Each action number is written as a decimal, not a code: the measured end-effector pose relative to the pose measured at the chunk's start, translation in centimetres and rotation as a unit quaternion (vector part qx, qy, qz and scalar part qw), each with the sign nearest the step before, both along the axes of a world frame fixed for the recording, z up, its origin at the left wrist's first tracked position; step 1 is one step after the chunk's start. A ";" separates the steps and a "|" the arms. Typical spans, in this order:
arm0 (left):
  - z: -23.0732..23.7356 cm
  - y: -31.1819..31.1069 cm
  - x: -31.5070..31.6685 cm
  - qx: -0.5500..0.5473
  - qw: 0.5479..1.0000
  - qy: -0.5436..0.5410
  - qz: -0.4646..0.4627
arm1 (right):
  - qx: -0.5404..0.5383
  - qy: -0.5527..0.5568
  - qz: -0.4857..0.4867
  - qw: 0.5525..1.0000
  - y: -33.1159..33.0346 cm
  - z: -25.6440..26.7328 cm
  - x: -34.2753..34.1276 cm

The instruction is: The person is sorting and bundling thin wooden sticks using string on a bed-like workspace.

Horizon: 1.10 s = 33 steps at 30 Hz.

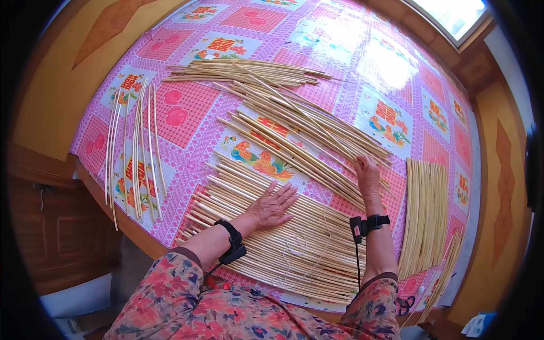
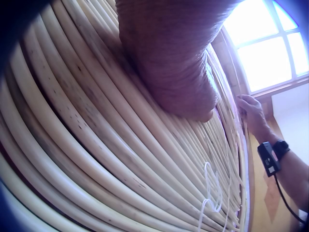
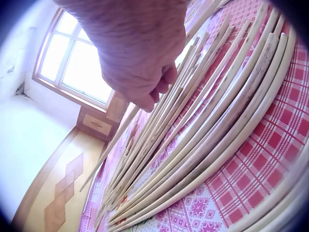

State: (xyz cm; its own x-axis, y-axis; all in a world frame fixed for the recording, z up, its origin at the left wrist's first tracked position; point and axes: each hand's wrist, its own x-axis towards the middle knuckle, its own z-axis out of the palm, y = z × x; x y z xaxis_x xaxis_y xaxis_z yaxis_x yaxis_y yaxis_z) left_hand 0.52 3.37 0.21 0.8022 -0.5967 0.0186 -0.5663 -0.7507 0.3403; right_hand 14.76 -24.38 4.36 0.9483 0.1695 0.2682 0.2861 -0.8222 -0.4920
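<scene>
My left hand [image 1: 273, 208] rests palm down, fingers spread, on a broad row of pale sticks [image 1: 249, 249] at the near edge. In the left wrist view the hand [image 2: 169, 58] covers part of the row. Thin white string [image 2: 206, 186] lies loosely over the sticks. Above the row's far right side, my right hand [image 1: 368, 175] pinches the near end of a long thin stick [image 3: 108, 150], which slants over a looser pile [image 1: 272, 102]. In the right wrist view the hand's [image 3: 140, 53] fingers are curled and its fingertips are partly hidden.
A few sticks [image 1: 136, 153] lie at the left of the patterned tablecloth [image 1: 190, 127]. Another bundle [image 1: 243, 71] lies at the back. At the right are a dense bundle [image 1: 424, 215] and a thinner one [image 1: 445, 272]. Dark scissors [image 1: 406, 306] lie near the right front edge.
</scene>
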 end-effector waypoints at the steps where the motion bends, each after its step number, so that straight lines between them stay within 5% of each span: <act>1: 0.0 0.0 0.0 0.001 1.000 -0.003 -0.002 | 0.000 0.000 0.001 1.000 -0.1 -0.3 0.3; 33: 0.3 0.0 -0.1 -0.011 1.000 0.001 0.004 | -0.111 -0.109 0.117 0.981 3.7 -1.9 -0.1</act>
State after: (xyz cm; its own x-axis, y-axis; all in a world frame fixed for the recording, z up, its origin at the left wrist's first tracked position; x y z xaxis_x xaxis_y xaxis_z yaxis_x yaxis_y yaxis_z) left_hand 0.43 3.36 0.48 0.8066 -0.5904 0.0290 -0.5599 -0.7473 0.3578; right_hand 14.65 -20.64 2.42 0.8009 0.4522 0.3925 0.5577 -0.8020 -0.2139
